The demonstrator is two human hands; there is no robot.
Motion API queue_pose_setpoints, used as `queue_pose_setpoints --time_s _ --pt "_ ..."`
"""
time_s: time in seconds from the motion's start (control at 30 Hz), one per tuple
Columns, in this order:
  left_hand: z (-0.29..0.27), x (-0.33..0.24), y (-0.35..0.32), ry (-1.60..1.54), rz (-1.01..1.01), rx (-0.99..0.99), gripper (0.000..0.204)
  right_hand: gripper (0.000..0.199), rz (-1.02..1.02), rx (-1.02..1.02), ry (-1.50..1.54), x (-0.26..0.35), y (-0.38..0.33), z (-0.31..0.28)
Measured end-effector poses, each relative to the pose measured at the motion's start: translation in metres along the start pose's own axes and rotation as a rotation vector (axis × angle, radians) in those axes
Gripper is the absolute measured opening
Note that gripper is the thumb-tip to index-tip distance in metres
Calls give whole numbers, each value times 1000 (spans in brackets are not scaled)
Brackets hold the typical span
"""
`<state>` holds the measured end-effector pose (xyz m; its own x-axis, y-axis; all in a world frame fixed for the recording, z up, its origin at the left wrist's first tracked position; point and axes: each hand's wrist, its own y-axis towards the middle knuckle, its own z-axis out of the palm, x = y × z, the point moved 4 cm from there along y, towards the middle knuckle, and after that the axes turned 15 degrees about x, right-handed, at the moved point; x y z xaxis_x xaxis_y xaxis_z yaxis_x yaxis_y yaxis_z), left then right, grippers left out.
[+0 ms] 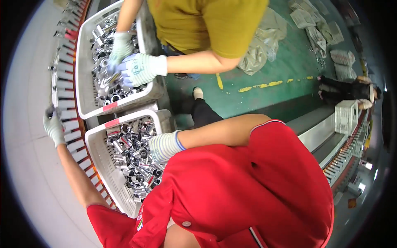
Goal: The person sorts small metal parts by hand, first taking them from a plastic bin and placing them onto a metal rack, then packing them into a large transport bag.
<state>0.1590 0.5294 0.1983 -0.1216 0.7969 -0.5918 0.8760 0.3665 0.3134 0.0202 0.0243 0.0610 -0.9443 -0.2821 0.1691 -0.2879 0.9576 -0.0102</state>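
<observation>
Metal sleeves point(132, 153) fill a white basket point(97, 155) at 8 o'clock. Left hand point(53, 126), gloved, at 9 o'clock, fingers closed on a small dark part at the slotted rail point(66, 87), whose slots look mostly bare. Right hand point(162, 146) reaches into the sleeves; its fingers are hidden, so I cannot tell their state. At 11 o'clock, a co-worker's gloved hands point(132, 68) work in a second basket point(84, 62) of sleeves.

Shiny metal sockets point(134, 159) heaped in basket point(99, 155)

Red short-sleeved shirt point(248, 194), white-trimmed sleeves, white knit gloves point(163, 145)
</observation>
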Motion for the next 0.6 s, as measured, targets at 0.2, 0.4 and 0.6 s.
queue_pose_setpoints --time_s 0.2,0.4,0.6 --pt "-124 34 -120 -184 -297 -66 15 23 -98 297 2 23 17 -33" --pt "-80 -123 -236 -52 -382 -67 33 23 12 510 71 42 -23 -27" --pt "16 -161 -359 -295 -165 743 29 17 64 545 -15 50 -53 -26"
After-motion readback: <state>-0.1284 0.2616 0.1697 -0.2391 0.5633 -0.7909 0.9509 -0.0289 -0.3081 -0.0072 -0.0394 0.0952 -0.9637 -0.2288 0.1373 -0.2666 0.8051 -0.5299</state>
